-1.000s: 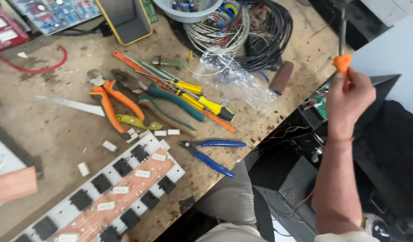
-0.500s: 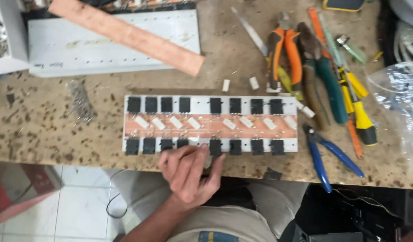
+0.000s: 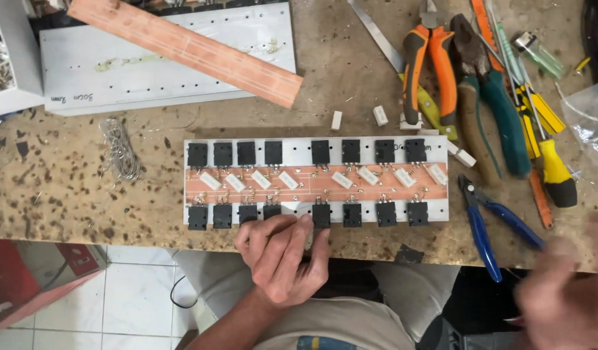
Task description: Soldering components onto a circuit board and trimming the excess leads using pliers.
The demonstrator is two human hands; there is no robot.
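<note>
Fingers (image 3: 292, 227) of the left hand (image 3: 279, 259) curl loosely onto the board (image 3: 315, 185) edge at lower centre; the blurred right hand (image 3: 565, 291), lower right, is unreadable.

A left hand (image 3: 283, 259) is resting curled at the near edge of a copper-striped circuit board (image 3: 316, 181) lined with black transistors, on a speckled workbench (image 3: 85, 194). The right hand (image 3: 562, 295) is showing blurred beside blue-handled cutters (image 3: 490, 220). Orange pliers (image 3: 429, 58) are lying beyond.

Circuit board (image 3: 315, 183) lies mid-table (image 3: 85, 194), near front edge; left hand (image 3: 283, 256) rests on its near side. Pliers (image 3: 429, 61) and screwdrivers (image 3: 545, 139) to its right. Strip board (image 3: 185, 48) behind, over a plate (image 3: 163, 71).
</note>
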